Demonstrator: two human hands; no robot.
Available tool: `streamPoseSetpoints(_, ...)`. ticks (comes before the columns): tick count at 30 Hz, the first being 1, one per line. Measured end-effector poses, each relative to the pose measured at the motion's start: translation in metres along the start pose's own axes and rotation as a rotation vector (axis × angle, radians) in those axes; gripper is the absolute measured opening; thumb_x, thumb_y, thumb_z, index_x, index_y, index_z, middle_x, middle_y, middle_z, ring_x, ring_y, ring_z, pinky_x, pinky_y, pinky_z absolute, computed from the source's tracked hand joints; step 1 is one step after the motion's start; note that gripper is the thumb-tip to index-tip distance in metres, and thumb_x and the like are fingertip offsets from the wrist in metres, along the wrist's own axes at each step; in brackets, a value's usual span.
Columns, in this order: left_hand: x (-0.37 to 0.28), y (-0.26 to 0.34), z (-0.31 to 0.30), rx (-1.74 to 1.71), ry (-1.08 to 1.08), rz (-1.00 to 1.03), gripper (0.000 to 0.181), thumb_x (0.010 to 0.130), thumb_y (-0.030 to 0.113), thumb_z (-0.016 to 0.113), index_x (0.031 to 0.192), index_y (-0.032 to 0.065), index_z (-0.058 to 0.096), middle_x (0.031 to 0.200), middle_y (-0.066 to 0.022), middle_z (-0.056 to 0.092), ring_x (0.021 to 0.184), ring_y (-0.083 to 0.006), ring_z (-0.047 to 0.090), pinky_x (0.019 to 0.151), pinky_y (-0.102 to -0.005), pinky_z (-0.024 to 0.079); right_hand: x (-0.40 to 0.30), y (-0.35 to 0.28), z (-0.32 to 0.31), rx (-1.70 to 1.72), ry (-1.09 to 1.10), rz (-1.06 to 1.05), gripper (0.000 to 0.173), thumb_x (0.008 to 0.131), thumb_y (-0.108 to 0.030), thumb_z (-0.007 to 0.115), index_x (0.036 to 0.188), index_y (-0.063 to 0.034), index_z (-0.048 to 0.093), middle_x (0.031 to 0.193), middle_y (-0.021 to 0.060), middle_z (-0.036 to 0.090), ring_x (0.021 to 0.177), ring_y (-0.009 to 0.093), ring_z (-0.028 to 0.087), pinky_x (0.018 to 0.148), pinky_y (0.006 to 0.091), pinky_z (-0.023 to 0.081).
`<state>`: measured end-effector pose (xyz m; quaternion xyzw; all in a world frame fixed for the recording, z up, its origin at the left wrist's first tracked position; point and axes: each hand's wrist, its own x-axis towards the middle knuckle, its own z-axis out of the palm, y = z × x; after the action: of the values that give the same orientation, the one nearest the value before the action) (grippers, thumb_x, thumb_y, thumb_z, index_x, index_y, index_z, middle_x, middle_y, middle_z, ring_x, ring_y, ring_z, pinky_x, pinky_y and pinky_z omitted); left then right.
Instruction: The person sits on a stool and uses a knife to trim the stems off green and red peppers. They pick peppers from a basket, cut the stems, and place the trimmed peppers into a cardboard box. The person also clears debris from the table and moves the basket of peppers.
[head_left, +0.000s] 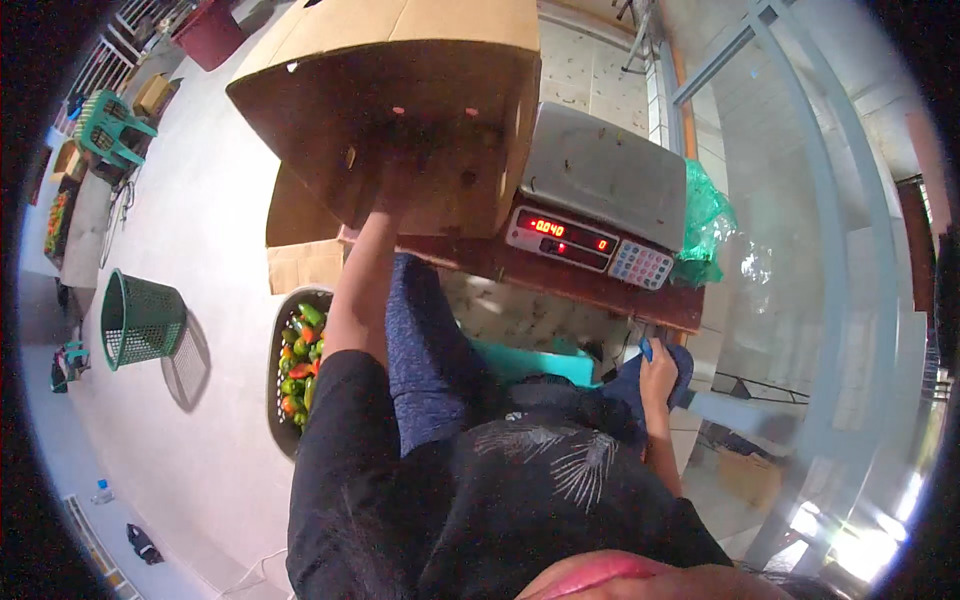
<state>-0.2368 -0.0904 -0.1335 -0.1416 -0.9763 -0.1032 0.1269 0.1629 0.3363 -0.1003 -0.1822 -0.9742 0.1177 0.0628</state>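
A large cardboard box stands at the front with its mouth facing me. My left arm reaches into it, and my left hand is dim in the shadow there. What that hand touches is hidden. Resting near my right knee, my right hand has its fingers closed on a small blue object. A digital weighing scale with a metal pan sits beside the box on a brown wooden table. Below my left arm is an oval basket of green, red and orange peppers.
A green plastic bag hangs by the scale. To the left, a green mesh basket lies tipped on the pale floor. Farther off are a green plastic chair and a dark red tub. A glass door's grey frame runs along the right.
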Motion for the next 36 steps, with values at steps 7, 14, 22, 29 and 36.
streamPoseSetpoints(7,0.006,0.002,0.016,-0.047,-0.029,-0.129,0.028,0.085,0.017,0.057,0.11,0.0032,0.056,0.098,-0.0139,0.058,0.092,-0.0267,0.057,0.078,-0.0361,0.048,0.002,0.003,0.009,0.001,0.048,-0.022,0.028,0.078,-0.005,0.062,0.106,-0.0055,0.059,0.091,0.0176,0.064,0.082,0.038,0.062,0.069,0.0457,0.05)
streamPoseSetpoints(14,-0.035,0.016,-0.006,-0.39,0.106,-0.181,0.029,0.089,0.023,0.055,0.11,0.003,0.056,0.096,-0.01,0.059,0.087,-0.0208,0.058,0.075,-0.0324,0.049,0.007,0.0,0.009,0.069,0.158,0.017,0.027,0.079,-0.007,0.063,0.105,-0.0021,0.061,0.094,0.0213,0.065,0.084,0.04,0.062,0.072,0.0455,0.049)
streamPoseSetpoints(22,-0.135,0.129,-0.129,-1.789,-0.293,-0.471,0.033,0.097,0.035,0.05,0.106,0.0039,0.056,0.089,-0.0041,0.058,0.072,-0.0124,0.054,0.064,-0.0247,0.045,0.035,-0.095,-0.019,0.438,0.177,-0.184,0.025,0.081,-0.005,0.06,0.106,-0.0047,0.063,0.098,0.0174,0.066,0.09,0.037,0.063,0.075,0.0412,0.05)
streamPoseSetpoints(29,-0.188,0.196,-0.158,-1.933,-0.507,-0.634,0.04,0.099,0.043,0.042,0.1,0.0054,0.055,0.079,-0.0015,0.054,0.063,-0.0111,0.049,0.057,-0.0238,0.041,0.034,-0.185,-0.059,0.631,-0.026,-0.557,0.038,0.068,0.004,0.06,0.105,-0.0038,0.06,0.099,0.0147,0.064,0.091,0.034,0.063,0.077,0.0395,0.051)
streamPoseSetpoints(36,-0.199,0.224,-0.165,-1.952,-0.425,-0.692,0.039,0.099,0.044,0.041,0.099,0.0074,0.055,0.076,-0.0012,0.053,0.059,-0.01,0.047,0.051,-0.0238,0.034,0.032,-0.185,-0.06,0.584,-0.064,-0.589,0.045,0.063,0.008,0.054,0.107,-0.0014,0.059,0.099,0.0165,0.063,0.091,0.037,0.062,0.077,0.0419,0.05)
